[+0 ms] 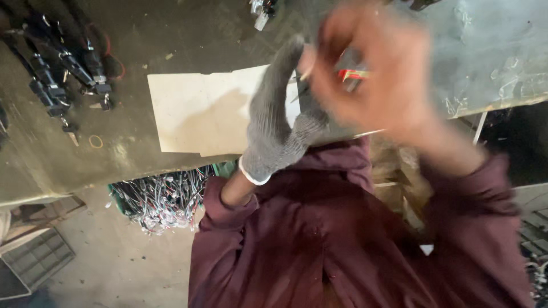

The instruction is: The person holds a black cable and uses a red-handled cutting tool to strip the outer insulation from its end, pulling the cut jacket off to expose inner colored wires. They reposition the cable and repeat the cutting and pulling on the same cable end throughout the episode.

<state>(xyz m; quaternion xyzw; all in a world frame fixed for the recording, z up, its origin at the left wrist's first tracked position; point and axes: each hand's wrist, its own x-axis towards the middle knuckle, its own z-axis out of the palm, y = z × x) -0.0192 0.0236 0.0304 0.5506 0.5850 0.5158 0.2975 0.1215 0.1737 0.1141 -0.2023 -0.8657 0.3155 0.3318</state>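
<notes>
Grimy grey workbench (63, 154) fills the far half of the view, w/ bare concrete floor nearer at the left. Far left on the bench: a row of black connector leads (60, 77) w/ metal tips, laid out side by side; a small ring (95, 141) lies just near of them. Below the bench edge, a green crate (162, 199) crammed w/ tangled grey-white wire pieces. Mid bench: a pale cardboard sheet (200, 111), lying flat, nothing on the part that shows.

Left hand (277, 122), in a grey knit glove, is raised over the card's right end, fingers up and curled toward the other hand; whether it pinches anything can't be told, as blur and the other hand cover the tips. Right hand (379, 74), bare, heavily blurred, fingers closed around a small part w/ a red band (353, 73) and what looks like a thin dark wire or blade running toward the glove. So the part is up in the air between both hands, above the bench, not on the card.

Progress, judged: work on this one piece looks mid-way; it's in hand, not set down. Row of leads at far left may be finished pcs, the crate the stock, but that's a guess. Right of the hands: a scuffed metal sheet (491, 51) on the bench.
</notes>
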